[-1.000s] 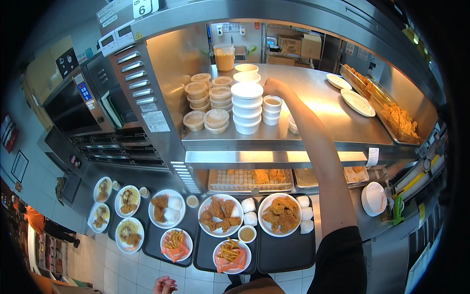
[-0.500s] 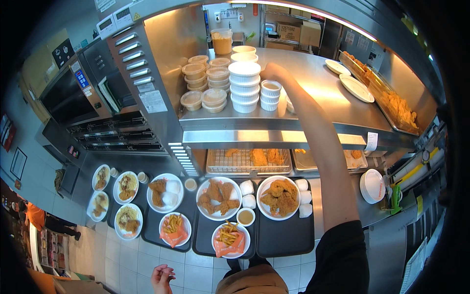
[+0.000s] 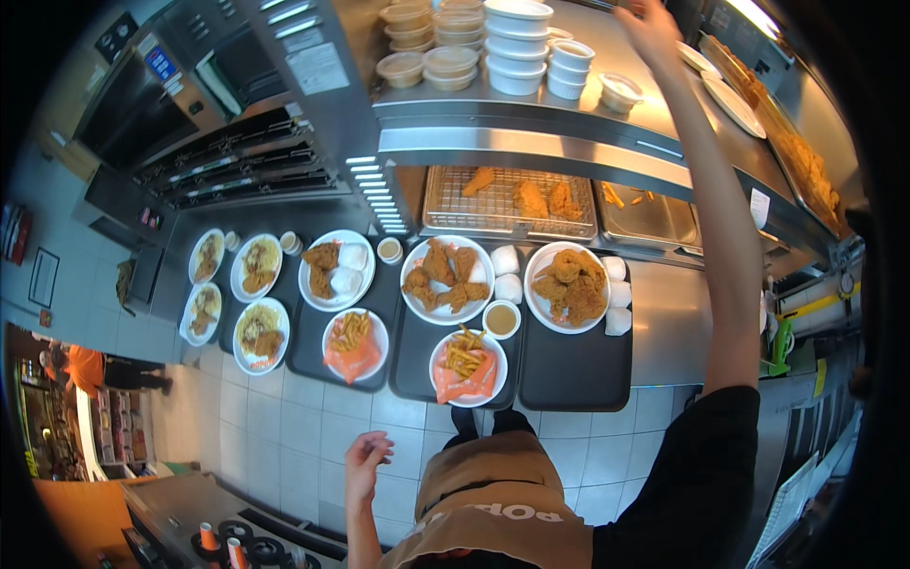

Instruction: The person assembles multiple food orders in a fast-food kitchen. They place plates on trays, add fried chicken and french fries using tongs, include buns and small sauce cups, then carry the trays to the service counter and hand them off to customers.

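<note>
My right hand point(image 3: 652, 36) reaches over the upper steel shelf, right of the white lidded tubs point(image 3: 517, 47). Its fingers look apart, partly cut off by the top edge, and I see nothing in them. Below the hand, a small lidded cup point(image 3: 621, 92) stands on the shelf. My left hand point(image 3: 367, 457) hangs over the floor in front of the trays, fingers loosely bent and apart, holding nothing. On the counter are a plate of fried chicken point(image 3: 569, 286), another chicken plate point(image 3: 445, 277), a plate of fries point(image 3: 466, 365) and a sauce cup point(image 3: 500, 320).
Wrapped white rounds point(image 3: 616, 296) lie beside the right chicken plate on a dark tray point(image 3: 575, 372). Noodle-and-chicken plates point(image 3: 260, 335) stand at left. Under the shelf sits a wire-rack pan point(image 3: 507, 204). Oval plates point(image 3: 735, 106) and a chicken pan point(image 3: 806, 180) are at upper right.
The view has tilted down, so the counter sits higher in the picture. My right hand has moved right, away from the stacked tubs. My left hand remains empty over the floor.
</note>
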The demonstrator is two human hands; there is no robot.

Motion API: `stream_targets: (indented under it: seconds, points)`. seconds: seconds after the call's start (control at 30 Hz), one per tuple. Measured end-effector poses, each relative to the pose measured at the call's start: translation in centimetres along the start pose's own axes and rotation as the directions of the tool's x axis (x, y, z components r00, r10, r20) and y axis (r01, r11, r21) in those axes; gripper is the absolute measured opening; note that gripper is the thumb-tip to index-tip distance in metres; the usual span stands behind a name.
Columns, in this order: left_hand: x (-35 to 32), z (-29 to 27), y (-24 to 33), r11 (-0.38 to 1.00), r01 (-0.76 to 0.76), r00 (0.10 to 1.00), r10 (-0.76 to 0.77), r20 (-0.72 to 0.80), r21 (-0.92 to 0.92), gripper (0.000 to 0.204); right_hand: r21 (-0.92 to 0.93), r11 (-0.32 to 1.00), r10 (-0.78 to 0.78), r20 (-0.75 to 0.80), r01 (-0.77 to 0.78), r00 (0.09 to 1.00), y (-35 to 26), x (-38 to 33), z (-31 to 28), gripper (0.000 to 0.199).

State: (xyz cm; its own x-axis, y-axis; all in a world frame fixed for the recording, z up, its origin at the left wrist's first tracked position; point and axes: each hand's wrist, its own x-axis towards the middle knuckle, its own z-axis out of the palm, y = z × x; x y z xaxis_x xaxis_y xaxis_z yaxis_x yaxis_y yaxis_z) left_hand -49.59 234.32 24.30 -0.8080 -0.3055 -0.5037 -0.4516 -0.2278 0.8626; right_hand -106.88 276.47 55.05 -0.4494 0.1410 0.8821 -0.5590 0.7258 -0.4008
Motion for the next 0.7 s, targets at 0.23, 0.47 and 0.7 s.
stream_targets:
  seconds: [0.23,0.47,0.7]
  points:
    - [5.6,0.2,-9.0,0.903,0.37,0.927,-0.343,0.153,-0.216,0.037,0.054,0.948,0.295,0.221,-0.314,0.93,-7.2,-30.5,-20.3,0.007]
    - [14.7,5.0,-12.3,0.702,0.457,0.877,-0.46,0.143,-0.546,0.034,-0.271,0.449,0.862,-0.121,-0.852,0.493,-6.5,-59.3,-29.0,0.036]
    - [17.1,6.6,-15.5,0.711,0.34,0.919,-0.39,0.058,-0.616,0.021,0.21,-0.339,0.914,0.306,-0.917,-0.267,-5.2,-67.0,-27.9,0.042]
